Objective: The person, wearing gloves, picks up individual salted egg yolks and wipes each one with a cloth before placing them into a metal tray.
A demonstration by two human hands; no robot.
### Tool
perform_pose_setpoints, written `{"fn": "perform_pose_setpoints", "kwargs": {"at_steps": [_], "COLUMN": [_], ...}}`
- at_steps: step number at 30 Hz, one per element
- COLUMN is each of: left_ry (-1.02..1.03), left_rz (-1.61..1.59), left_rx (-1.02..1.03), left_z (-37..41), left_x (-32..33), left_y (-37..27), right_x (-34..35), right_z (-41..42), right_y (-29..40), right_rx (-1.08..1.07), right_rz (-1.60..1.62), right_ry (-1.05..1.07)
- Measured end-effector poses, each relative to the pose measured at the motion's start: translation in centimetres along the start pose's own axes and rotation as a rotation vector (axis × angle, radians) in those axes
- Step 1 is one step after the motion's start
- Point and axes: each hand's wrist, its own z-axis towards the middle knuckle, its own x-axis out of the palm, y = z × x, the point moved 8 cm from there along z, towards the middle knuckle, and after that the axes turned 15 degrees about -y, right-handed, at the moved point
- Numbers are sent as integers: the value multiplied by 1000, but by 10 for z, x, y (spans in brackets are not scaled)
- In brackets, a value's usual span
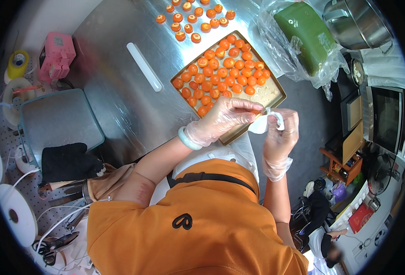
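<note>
My left hand, in a clear plastic glove, pinches a small orange ball that looks like a salted egg yolk; fingers partly hide it. A white piece of tissue or thin cloth is gripped in my gloved right hand, against or very near that ball. Both hands are over the near right side of a gold baking tray. Many similar orange yolks sit close together in the tray, whose bottom has wet spots. Beyond it, more yolks with pale tops stand directly on the steel table.
A white rod lies left of the tray. Farther left are a pink device, a clear-lidded box and a black oven mitt. At right are a plastic-wrapped green package and a steel pot. Another person is at lower right.
</note>
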Motion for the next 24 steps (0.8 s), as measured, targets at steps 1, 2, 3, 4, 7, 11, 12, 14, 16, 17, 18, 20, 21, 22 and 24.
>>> {"fn": "perform_pose_setpoints", "kwargs": {"at_steps": [1,2,3,4,7,11,12,14,16,17,18,20,21,22,24], "left_ry": [-10,-21,-29,-26,-16,-6,-7,-28,-34,-31,-30,12,33,37,51], "left_rz": [-9,-18,-26,-39,-68,-84,-87,-55,-43,-45,-47,-177,-241,-277,-348], "left_rx": [-7,-14,-22,-24,-32,-61,-67,-36,-3,17,38,44,49,27,-22], "left_z": [1,1,2,1,0,-2,-3,-2,-2,-3,-4,0,1,1,1], "left_x": [1,2,3,3,2,1,0,-6,-7,-7,-7,-7,-7,-8,-6], "left_y": [-1,-3,-3,-3,1,4,4,8,6,2,-2,-1,-2,-1,-2], "right_x": [-3,-3,1,5,11,14,15,18,18,17,15,4,-2,-6,-8], "right_z": [1,0,0,0,2,2,2,4,6,7,9,11,12,12,10], "right_y": [-1,-1,3,10,19,25,26,24,20,16,12,1,-2,-7,1], "right_rx": [17,31,10,-11,-38,-168,-199,-195,-187,-182,-177,-89,-47,52,82], "right_rz": [-1,9,41,74,57,-6,-12,-21,-50,-73,-94,-62,-19,39,90], "right_ry": [-25,-12,13,39,113,108,107,117,108,93,79,41,8,-15,-44]}}
